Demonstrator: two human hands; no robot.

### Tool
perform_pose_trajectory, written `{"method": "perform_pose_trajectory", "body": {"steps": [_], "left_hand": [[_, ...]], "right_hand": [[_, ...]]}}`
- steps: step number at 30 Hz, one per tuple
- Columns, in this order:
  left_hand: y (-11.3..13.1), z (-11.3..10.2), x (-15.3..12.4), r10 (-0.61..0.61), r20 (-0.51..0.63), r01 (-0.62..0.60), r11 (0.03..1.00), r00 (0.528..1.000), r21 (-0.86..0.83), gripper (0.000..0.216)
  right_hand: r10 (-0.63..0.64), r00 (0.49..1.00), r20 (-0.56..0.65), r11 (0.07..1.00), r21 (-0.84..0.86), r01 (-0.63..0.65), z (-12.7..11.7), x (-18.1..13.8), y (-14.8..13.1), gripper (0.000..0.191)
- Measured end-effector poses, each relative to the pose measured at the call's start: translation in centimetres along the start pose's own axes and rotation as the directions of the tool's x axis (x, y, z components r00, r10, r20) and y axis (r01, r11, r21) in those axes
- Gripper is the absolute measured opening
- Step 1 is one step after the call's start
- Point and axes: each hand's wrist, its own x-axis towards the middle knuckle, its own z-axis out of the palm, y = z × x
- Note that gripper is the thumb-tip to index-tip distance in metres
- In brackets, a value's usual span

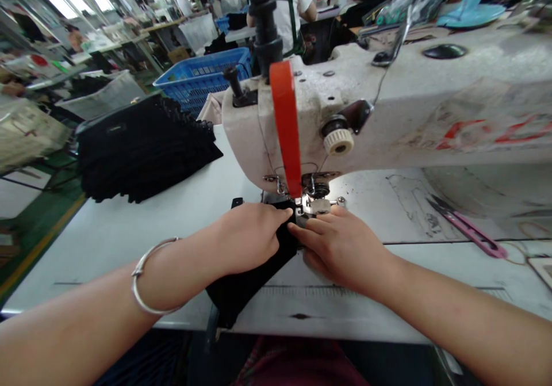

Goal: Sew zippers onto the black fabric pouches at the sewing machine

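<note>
A piece of black fabric lies under the needle area of a white sewing machine and hangs toward the table's front edge. My left hand, with a bangle on its wrist, is closed on top of the fabric, index fingertip close to the presser foot. From the right, my right hand has its fingers curled together, the index fingertip on the fabric's edge beside the foot. Its thumb side is partly hidden. An orange-red guard strip hangs in front of the needle, covering part of it.
A stack of black fabric pieces lies on the table's left. Pink-handled thread snips rest at right beneath the machine arm. Behind are a blue plastic basket and a co-worker in a white top. A printed ruler runs along the front.
</note>
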Motion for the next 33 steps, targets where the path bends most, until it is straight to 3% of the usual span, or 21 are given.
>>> {"method": "perform_pose_trajectory", "body": {"steps": [6,12,16,18,20,23,25,29,31,33], "left_hand": [[1.1,0.8,0.2,0.019,-0.011,-0.017,0.989,1.000,0.146,0.030],[1.5,0.8,0.8,0.019,-0.034,-0.014,0.991,0.999,0.130,0.026],[-0.1,0.2,0.3,0.018,-0.029,-0.019,0.999,0.999,-0.032,0.025],[-1.8,0.4,-1.1,-0.007,-0.097,-0.010,0.985,0.995,-0.174,0.032],[-3.7,1.4,-3.1,-0.184,-0.236,0.123,0.960,0.954,-0.253,0.041],[-5.3,4.0,-5.7,-0.461,-0.290,0.382,0.878,0.839,-0.290,0.042],[-5.1,5.4,-6.4,-0.513,-0.266,0.436,0.849,0.816,-0.299,0.040],[-3.3,6.2,-5.8,-0.588,-0.203,0.438,0.753,0.783,-0.491,0.027],[-2.8,5.9,-5.4,-0.635,-0.140,0.368,0.598,0.760,-0.712,0.025],[-2.6,5.8,-5.1,-0.629,-0.076,0.246,0.409,0.774,-0.879,0.028]], "right_hand": [[0.015,1.000,0.009,1.000,-0.001,-0.015,-0.2,0.1,-0.1,0.033],[0.023,0.999,0.023,1.000,-0.009,-0.023,-0.4,0.1,-0.1,0.037],[0.034,0.999,0.036,0.999,0.006,-0.035,-0.3,0.2,0.2,0.043],[0.032,0.999,0.037,0.999,0.020,-0.033,-0.3,0.1,0.2,0.045],[0.023,0.999,0.044,0.999,0.028,-0.024,-0.3,0.1,0.2,0.044],[0.020,0.998,0.058,0.999,0.027,-0.021,-0.5,0.1,0.1,0.030],[0.029,0.998,0.058,0.999,0.030,-0.031,-0.7,0.1,0.0,0.021],[0.038,0.998,0.044,0.997,0.059,-0.040,-0.6,0.1,0.0,0.019],[0.025,1.000,0.008,0.997,0.070,-0.025,-0.4,0.2,0.1,0.022],[0.008,0.998,-0.067,0.997,0.075,-0.003,0.0,0.3,0.2,0.022]]}}
